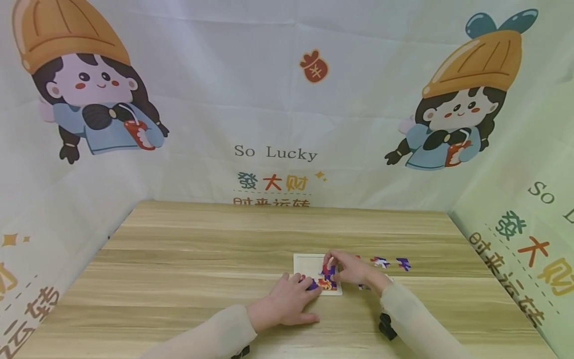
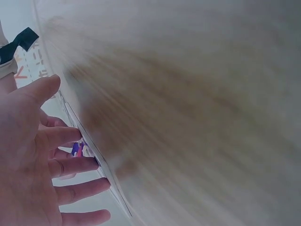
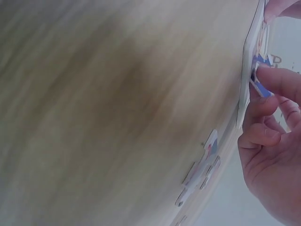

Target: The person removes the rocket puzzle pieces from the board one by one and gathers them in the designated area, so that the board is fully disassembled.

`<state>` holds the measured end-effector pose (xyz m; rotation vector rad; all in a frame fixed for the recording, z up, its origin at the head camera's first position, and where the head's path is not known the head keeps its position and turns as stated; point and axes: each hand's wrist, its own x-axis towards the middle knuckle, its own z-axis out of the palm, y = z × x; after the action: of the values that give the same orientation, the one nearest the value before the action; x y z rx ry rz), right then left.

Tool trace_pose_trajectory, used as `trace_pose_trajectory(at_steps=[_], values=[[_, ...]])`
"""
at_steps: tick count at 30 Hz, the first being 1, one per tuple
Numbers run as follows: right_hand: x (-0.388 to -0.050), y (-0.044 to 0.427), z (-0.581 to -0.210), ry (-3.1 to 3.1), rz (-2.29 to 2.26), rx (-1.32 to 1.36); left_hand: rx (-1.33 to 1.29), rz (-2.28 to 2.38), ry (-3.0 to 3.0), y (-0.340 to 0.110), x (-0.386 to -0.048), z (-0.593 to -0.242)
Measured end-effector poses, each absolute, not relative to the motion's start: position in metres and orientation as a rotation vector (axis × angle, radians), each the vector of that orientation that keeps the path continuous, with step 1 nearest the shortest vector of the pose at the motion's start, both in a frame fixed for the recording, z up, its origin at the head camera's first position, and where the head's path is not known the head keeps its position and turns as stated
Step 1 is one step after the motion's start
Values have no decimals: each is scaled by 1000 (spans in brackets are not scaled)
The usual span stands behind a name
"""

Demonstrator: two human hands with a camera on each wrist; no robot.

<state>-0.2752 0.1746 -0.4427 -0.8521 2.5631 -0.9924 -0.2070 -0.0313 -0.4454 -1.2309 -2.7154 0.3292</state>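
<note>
At one tray (image 1: 308, 264), right hand (image 1: 353, 269) pinches one piece (image 3: 264, 90).

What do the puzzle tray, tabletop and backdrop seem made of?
Puzzle tray: probably card or thin wood, matte; flat, pale surface without glare.
Tabletop: wood or woodgrain laminate, low sheen; streaked grain shows.
Backdrop: likely printed fabric, matte; soft creases show.

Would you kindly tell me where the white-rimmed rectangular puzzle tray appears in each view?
Head: white-rimmed rectangular puzzle tray, below centre, slightly right.
Left wrist: slanting edge-on, lower left.
Right wrist: edge-on, upper right.
Shared landmark: the person's bare left hand, only partly visible in the right wrist view.
</note>
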Motion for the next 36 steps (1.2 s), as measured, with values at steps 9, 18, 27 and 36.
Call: trace_pose_trajectory(at_steps=[9, 18, 27, 36], values=[[-275, 181, -447, 2526, -1123, -814, -1231, 339, -2716, -31, -205, -444], [-276, 192, -449, 2446, -1247, -769, -1233, 331, -2740, -31, -204, -443], [-270, 210, -440, 2470, -1251, -750, -1214, 334, -2753, -31, -203, -441], [-264, 237, -434, 2412, -1317, -728, -1220, 318, -2775, -31, -203, -441]])
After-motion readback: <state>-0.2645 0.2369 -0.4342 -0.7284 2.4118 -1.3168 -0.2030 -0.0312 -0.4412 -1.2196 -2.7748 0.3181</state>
